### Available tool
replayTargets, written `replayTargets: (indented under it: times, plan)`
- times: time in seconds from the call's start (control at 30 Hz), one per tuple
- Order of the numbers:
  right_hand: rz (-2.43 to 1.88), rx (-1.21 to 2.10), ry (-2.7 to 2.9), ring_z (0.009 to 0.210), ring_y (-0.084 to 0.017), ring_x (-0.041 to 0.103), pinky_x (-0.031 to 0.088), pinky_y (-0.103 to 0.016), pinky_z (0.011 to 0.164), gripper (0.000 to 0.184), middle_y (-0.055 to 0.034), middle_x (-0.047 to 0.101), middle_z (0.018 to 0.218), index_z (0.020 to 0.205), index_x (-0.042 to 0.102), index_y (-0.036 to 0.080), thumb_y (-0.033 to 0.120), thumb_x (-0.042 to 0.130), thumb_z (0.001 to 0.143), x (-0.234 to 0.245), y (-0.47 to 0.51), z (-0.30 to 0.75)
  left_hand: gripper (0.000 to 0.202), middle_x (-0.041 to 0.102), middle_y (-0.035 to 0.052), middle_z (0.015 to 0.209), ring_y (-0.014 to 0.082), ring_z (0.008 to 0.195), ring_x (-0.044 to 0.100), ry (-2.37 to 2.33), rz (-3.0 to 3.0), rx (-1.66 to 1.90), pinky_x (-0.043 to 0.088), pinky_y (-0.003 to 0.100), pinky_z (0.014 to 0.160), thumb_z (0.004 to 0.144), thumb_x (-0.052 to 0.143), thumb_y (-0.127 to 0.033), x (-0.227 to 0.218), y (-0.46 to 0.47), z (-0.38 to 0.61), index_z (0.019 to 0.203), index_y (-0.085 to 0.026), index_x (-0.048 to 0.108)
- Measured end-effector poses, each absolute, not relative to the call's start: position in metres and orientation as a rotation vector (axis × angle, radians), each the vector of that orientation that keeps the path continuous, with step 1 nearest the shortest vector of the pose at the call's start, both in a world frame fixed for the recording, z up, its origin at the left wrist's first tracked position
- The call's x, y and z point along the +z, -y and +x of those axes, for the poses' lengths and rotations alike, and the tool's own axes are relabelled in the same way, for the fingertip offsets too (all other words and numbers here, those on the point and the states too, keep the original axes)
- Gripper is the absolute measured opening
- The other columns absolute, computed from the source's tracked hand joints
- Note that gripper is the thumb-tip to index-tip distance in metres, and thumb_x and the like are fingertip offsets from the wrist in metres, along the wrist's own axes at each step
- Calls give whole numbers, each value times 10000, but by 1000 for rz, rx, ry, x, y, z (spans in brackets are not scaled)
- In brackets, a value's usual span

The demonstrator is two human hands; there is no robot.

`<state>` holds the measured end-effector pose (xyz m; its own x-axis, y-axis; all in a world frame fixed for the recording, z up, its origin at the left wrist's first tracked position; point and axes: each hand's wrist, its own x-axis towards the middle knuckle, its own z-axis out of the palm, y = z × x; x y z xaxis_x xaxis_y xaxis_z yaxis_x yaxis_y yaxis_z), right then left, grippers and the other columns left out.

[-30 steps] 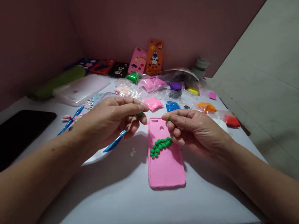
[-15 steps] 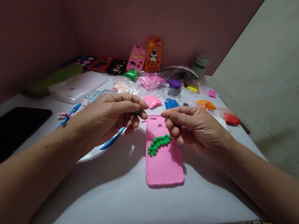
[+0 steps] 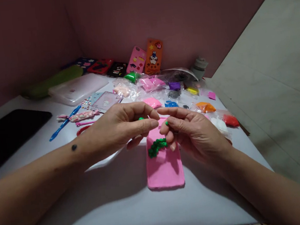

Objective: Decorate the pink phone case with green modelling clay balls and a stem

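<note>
A pink phone case point(image 3: 164, 168) lies flat on the white table point(image 3: 117, 206) with a curved row of small green clay balls point(image 3: 156, 147) stuck across its upper half. My left hand point(image 3: 119, 130) hovers over the case's top edge, fingers closed around a lump of green clay point(image 3: 140, 119) that peeks out between thumb and forefinger. My right hand point(image 3: 190, 131) is beside it, fingertips almost touching the left hand, pinching a tiny green clay bit point(image 3: 166, 123) just above the row of balls.
Bags of coloured clay lie behind the hands: pink point(image 3: 152, 102), blue point(image 3: 171, 104), orange point(image 3: 206, 106), red point(image 3: 231, 120), purple point(image 3: 174, 85). Decorated phone cases point(image 3: 153, 56) lean on the wall. A blue tool point(image 3: 64, 123), a clear case point(image 3: 78, 89) and a black tablet point(image 3: 8, 134) lie left.
My two hands have moved together over the top of the pink case. The blue tool seen under my left hand earlier is no longer visible there.
</note>
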<state>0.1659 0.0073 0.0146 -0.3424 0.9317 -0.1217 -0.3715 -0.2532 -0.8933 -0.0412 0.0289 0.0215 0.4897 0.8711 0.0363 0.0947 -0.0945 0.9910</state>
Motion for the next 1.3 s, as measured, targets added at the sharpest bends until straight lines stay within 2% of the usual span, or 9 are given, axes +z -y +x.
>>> replayTargets:
  times: [0.1, 0.27, 0.43, 0.53, 0.67, 0.73, 0.87, 1.0, 1.3]
  plan:
    - [-899, 1658, 1071, 548, -94, 690, 571, -171, 537, 273, -4, 771, 701, 1059, 771, 160, 255, 892, 834, 13, -3, 163, 99, 640, -33, 600, 73, 480, 486, -945, 1602, 831, 372, 144, 414, 841, 778, -266, 23, -23, -36, 892, -181, 767]
    - [-920, 1629, 1141, 538, -112, 701, 553, -179, 497, 363, 16, 763, 690, 1084, 760, 192, 340, 932, 800, 12, 3, 159, 111, 767, 6, 670, 113, 635, 670, -855, 1684, 837, 493, 162, 563, 843, 719, -219, 24, -18, -32, 764, -174, 782]
    - [-890, 1663, 1160, 526, -118, 707, 562, -182, 475, 346, 19, 770, 688, 1089, 742, 188, 318, 919, 821, 12, 3, 161, 152, 820, 35, 730, 179, 701, 756, -901, 1681, 782, 531, 206, 613, 804, 710, -304, 27, -16, -34, 804, -177, 794]
    - [-895, 1713, 1155, 499, -122, 699, 563, -188, 455, 352, 23, 761, 664, 1089, 733, 178, 316, 915, 821, 11, 1, 163, 153, 793, 11, 661, 156, 625, 711, -948, 1715, 792, 485, 186, 562, 766, 702, -309, 31, -14, -33, 757, -186, 792]
    - [-883, 1784, 1110, 499, -128, 707, 564, -188, 458, 373, 7, 769, 671, 1056, 721, 170, 316, 938, 789, 12, -1, 163, 136, 683, -46, 513, 78, 458, 506, -950, 1800, 872, 329, 159, 440, 761, 688, -259, 36, -12, -30, 674, -195, 769]
    - [-889, 1798, 1084, 494, -123, 699, 557, -184, 453, 348, 3, 770, 673, 992, 725, 172, 318, 950, 771, 13, -1, 163, 131, 654, -50, 498, 75, 447, 475, -948, 1832, 914, 319, 163, 429, 755, 685, -243, 36, -12, -28, 657, -190, 754]
    - [-937, 1783, 1136, 490, -83, 665, 517, -149, 444, 277, 0, 763, 688, 817, 745, 164, 345, 950, 774, 16, 0, 163, 128, 655, -37, 523, 82, 465, 499, -982, 1919, 942, 338, 170, 448, 770, 679, -231, 33, -12, -28, 673, -182, 747]
    - [-1008, 1745, 1143, 456, -76, 618, 475, -143, 419, 332, 0, 727, 607, 688, 712, 162, 367, 968, 739, 16, 1, 163, 115, 708, -17, 600, 112, 526, 575, -995, 1980, 929, 395, 188, 497, 802, 669, -241, 28, -13, -31, 714, -196, 728]
    - [-990, 1801, 1013, 413, -58, 580, 413, -113, 359, 433, -1, 720, 570, 668, 677, 153, 433, 1007, 662, 17, -3, 161, 141, 749, 14, 723, 176, 641, 670, -1028, 1926, 958, 457, 250, 546, 821, 708, -340, 21, -16, -36, 859, -211, 751]
